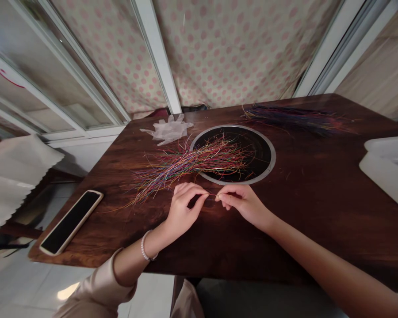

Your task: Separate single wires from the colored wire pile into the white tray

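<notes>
Between my two hands a short, thin reddish wire [212,194] is stretched above the table. My left hand [187,206] pinches one end with thumb and forefinger, a beaded bracelet round its wrist. The other end is in the pinch of my right hand [240,201]. Just beyond my hands, a loose bundle of thin multicoloured wires [199,160] lies partly on a round black plate with a grey rim [271,154], partly on the wood to its left.
On the dark wooden table [311,194] lie a phone [71,222] at the left edge, crumpled clear plastic gloves [169,129] behind the bundle and a darker wire bundle [295,118] at the back right. A white tray [389,154] stands at the right.
</notes>
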### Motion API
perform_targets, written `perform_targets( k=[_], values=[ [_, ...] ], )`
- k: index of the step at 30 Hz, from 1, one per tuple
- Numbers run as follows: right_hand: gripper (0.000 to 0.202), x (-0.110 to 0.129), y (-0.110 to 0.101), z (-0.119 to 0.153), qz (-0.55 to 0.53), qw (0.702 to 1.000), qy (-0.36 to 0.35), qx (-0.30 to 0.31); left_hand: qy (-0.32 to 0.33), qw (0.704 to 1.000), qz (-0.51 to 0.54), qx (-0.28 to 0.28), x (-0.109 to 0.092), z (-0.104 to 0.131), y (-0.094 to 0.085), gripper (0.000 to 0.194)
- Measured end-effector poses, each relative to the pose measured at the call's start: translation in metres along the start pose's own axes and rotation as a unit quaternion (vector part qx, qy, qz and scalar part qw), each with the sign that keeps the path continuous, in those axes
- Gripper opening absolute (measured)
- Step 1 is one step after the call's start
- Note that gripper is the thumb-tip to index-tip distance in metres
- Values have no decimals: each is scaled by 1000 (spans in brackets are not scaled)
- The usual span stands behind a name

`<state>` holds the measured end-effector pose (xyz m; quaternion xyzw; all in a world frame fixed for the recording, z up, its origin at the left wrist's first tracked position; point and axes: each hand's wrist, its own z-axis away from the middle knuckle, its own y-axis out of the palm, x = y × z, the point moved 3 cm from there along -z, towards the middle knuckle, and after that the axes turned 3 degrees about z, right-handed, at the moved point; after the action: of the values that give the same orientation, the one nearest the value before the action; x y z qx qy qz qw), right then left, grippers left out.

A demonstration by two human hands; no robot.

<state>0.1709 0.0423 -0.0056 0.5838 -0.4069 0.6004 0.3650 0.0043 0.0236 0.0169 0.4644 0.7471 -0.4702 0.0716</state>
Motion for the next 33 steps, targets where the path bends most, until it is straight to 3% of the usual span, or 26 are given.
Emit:
perform_targets(
  k=[13,19,23,28,33],
  values=[
    [18,16,-35,-1,-43,984,-53,-166,-3,1000,-2,-16,1,2,-3,11],
    [17,17,-51,-3,-48,968,-69,-235,-58,995,70,-49,7,7,-5,20],
    [17,25,-61,-2,70,966,-113,-223,-65,994,72,-56,12,6,-7,20],
    [15,33,-75,1,260,930,-160,-206,-87,993,64,-57,20,3,-8,21],
    [16,30,-82,-1,271,932,-150,-187,-105,992,53,-46,23,0,-6,20]
  ],
)
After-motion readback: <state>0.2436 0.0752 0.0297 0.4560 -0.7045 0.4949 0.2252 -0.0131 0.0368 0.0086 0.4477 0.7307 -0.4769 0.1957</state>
